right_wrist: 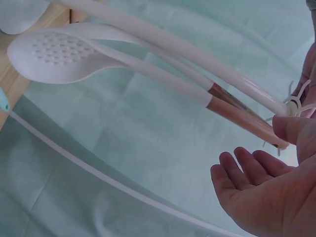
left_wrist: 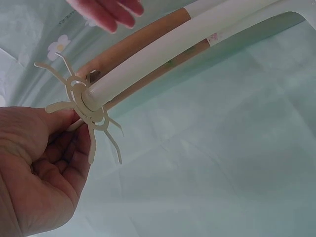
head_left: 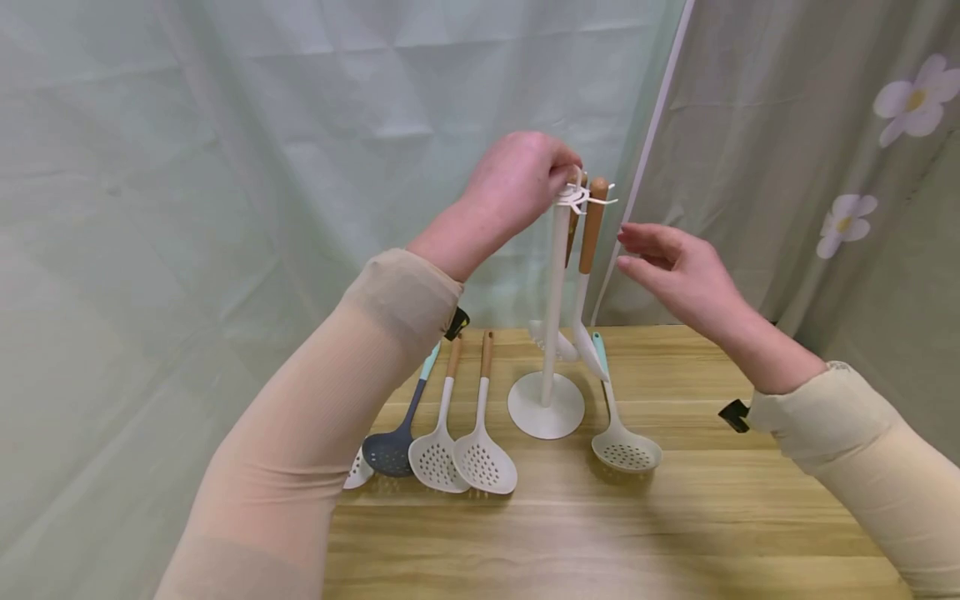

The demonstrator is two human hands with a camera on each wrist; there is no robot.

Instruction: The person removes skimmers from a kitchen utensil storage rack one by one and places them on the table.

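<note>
Glossy white plastic stand (head_left: 553, 317), wood-grain table (head_left: 675, 517)

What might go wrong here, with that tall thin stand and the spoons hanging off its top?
The left hand pinches the hook ring at the very top of the white stand, whose round base is small; a sideways tug could probably tip it. The hooks look thin, so they might bend. The hanging wood-handled spoon could swing or slip off, as the right hand is open beside it, not holding it. A fall might hit the skimmer on the table.
</note>
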